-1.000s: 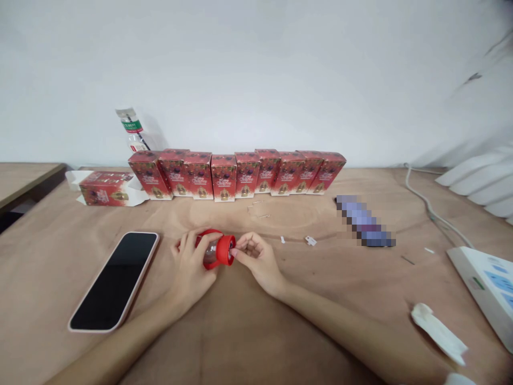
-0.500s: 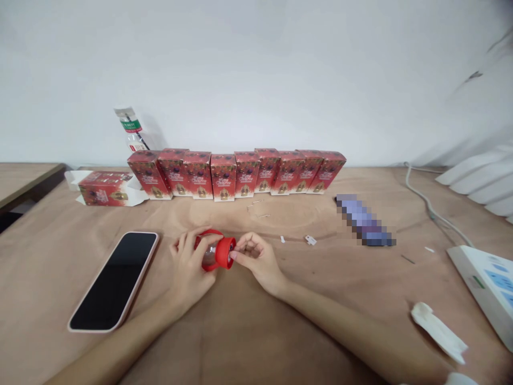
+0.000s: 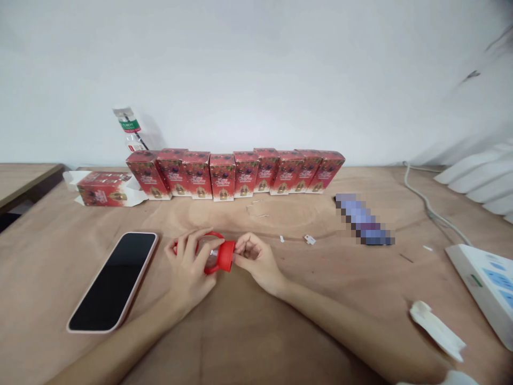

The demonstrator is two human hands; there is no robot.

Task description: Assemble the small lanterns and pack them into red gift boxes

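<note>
A small red lantern [image 3: 226,255] with a clear middle and red side arms lies tipped sideways above the table. My left hand [image 3: 189,260] wraps round its body from the left, fingers closed over it. At the lantern's open-looking right end is my right hand [image 3: 258,263], thumb and fingertips pinched against the rim. Whatever those fingertips hold, if anything, is too small or hidden to make out. The face of that end is turned away from view.
Several red printed boxes [image 3: 223,179] stand in a row behind, with an opened box [image 3: 105,190] lying at left. A phone [image 3: 114,282] is left of my arm. A bottle [image 3: 131,128], a blurred-out device [image 3: 364,220], paper scraps [image 3: 309,239], a cable [image 3: 425,200] and a white box [image 3: 483,286] surround.
The lantern has turned slightly, so its right end face no longer shows. My left hand has shifted a little left; my right hand stays close to the rim.
</note>
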